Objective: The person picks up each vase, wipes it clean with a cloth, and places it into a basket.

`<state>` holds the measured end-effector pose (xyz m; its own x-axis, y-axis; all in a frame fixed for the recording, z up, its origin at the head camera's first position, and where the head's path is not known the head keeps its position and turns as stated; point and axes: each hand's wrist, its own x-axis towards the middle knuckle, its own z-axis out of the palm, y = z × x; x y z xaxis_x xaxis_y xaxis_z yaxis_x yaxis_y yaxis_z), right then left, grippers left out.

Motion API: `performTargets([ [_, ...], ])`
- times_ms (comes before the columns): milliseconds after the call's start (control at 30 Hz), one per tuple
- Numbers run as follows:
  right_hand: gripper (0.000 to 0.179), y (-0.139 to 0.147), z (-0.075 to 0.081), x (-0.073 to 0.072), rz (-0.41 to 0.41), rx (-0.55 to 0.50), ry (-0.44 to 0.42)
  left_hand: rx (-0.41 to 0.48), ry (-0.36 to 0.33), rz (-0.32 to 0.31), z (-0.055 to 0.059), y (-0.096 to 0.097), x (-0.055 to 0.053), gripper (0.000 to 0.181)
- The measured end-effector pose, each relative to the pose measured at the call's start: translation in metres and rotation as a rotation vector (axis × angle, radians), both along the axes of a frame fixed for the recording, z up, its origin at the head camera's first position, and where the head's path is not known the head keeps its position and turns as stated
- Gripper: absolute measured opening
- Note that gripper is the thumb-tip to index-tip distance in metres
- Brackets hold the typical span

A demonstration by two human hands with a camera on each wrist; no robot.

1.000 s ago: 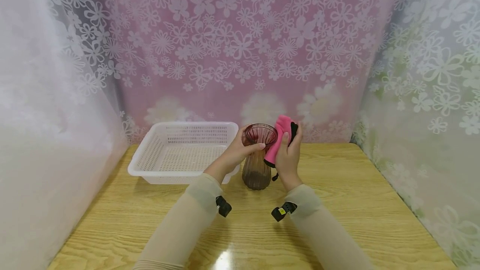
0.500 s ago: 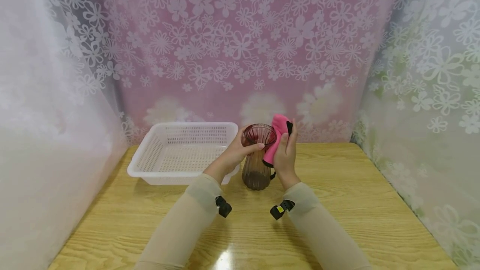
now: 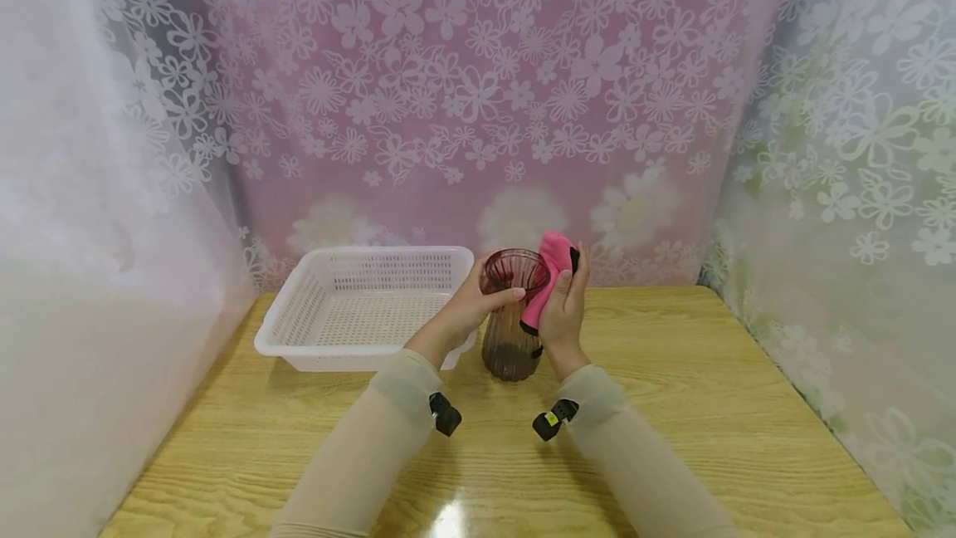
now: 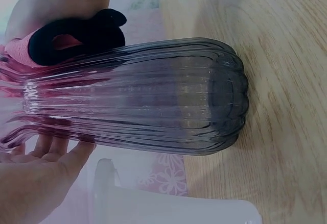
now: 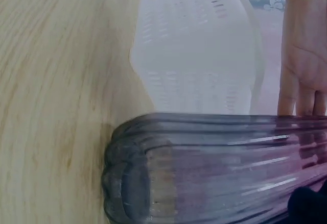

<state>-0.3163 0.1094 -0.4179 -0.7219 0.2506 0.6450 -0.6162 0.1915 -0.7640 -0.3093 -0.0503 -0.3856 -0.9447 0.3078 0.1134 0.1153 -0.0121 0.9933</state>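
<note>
A ribbed glass vase [image 3: 510, 347], pink at the rim and smoky grey toward its base, stands on the wooden table [image 3: 672, 405]. My left hand [image 3: 478, 299] grips its neck from the left, thumb across the front just under the rim. On the other side my right hand [image 3: 562, 312] holds a folded pink cloth [image 3: 551, 272] with black edging against the upper side of the vase. In the left wrist view the cloth's rolled black edge [image 4: 76, 38] lies along the glass. The right wrist view shows the vase [image 5: 214, 168] with left-hand fingers behind it.
Left of the vase is a white perforated plastic basket [image 3: 314, 349], its right end close behind my left wrist. A pink flowered curtain [image 3: 448, 106] hangs at the table's back edge, with pale curtains [image 3: 859, 189] at the sides.
My right hand has moved a little left with the cloth, bringing it up against the vase's side. My left hand and the vase have stayed in place.
</note>
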Motion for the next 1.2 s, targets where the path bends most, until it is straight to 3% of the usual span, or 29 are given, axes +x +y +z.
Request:
performTargets([
  [200,0.051,0.0,-0.013,-0.009,-0.064,0.009,-0.014,-0.01,-0.002,-0.006,0.0,-0.001,0.001,0.086],
  [333,0.052,-0.001,-0.014,-0.01,-0.078,0.028,-0.043,-0.017,-0.002,-0.019,0.004,-0.002,0.003,0.086],
  [567,0.054,-0.001,-0.015,-0.011,-0.091,0.04,-0.064,-0.014,-0.006,-0.001,0.0,-0.001,0.0,0.085],
  [1000,0.056,-0.001,-0.014,-0.01,-0.067,0.041,-0.083,-0.01,-0.004,0.002,0.0,-0.001,0.001,0.086],
  [1200,0.057,-0.001,-0.019,-0.012,-0.057,0.084,-0.13,-0.009,-0.005,-0.004,0.001,-0.001,0.003,0.088],
])
